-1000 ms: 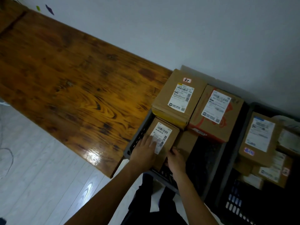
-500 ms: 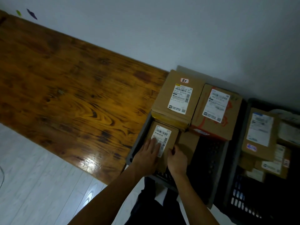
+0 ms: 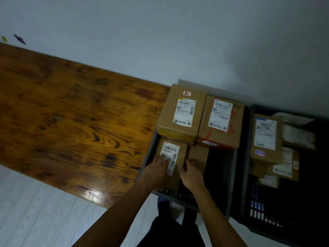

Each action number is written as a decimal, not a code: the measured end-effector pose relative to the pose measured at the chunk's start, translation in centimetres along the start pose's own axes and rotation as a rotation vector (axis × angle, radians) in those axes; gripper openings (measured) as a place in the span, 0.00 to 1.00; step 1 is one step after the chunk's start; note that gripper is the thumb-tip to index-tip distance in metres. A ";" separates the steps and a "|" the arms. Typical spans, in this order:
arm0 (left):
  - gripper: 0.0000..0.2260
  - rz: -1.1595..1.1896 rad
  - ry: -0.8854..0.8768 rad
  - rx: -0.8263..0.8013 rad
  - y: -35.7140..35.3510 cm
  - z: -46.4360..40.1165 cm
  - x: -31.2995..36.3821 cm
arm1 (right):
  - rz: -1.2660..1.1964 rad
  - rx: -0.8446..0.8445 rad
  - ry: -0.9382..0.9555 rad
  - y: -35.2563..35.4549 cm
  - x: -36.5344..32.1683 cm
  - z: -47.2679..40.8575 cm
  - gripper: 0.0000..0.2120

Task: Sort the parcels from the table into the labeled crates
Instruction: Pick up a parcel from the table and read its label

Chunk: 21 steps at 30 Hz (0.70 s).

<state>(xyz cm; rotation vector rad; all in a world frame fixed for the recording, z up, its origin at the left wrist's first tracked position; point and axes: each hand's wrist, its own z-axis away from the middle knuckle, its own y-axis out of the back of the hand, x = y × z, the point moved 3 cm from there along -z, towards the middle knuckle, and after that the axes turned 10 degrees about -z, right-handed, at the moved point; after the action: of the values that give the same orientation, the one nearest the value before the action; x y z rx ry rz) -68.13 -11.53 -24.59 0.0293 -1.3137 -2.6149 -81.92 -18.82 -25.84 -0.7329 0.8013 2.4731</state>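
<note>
A small cardboard parcel (image 3: 175,148) with a white barcode label lies in the near left corner of a dark plastic crate (image 3: 220,177). My left hand (image 3: 156,171) rests flat on its top, fingers over the label. My right hand (image 3: 191,174) holds the parcel's right edge with curled fingers. Behind it in the same crate stand two bigger boxes: one with a small red-edged tag (image 3: 183,111) and one with orange tape (image 3: 222,122). A plain brown parcel (image 3: 197,154) lies right of my hands.
A second dark crate (image 3: 249,193) on the right holds several labelled parcels (image 3: 266,136). The wooden table (image 3: 71,125) stretches to the left, bare on the part in view. A white wall runs behind; pale floorboards lie below.
Both hands have stayed on the small parcel, which has settled slightly deeper in the crate's corner. The camera has shifted a little, so the table appears further left.
</note>
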 end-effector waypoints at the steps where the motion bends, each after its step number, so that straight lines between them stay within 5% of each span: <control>1: 0.28 -0.006 -0.003 0.009 0.3 0.1 0.1 | -0.009 0.001 0.005 0.4 -0.2 0.4 0.13; 6: 0.26 -0.049 -0.032 0.082 2.4 0.8 1.1 | 0.041 0.054 0.101 3.4 -2.0 2.6 0.08; 21: 0.25 -0.075 0.050 0.457 21.7 5.0 4.6 | 0.411 0.233 0.349 17.5 -13.4 10.1 0.23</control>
<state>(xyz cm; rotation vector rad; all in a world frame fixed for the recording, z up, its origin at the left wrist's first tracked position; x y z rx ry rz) -69.25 -21.02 -3.95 0.2168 -1.8907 -2.2944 -84.73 -28.50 -3.75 -1.0107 1.4719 2.5638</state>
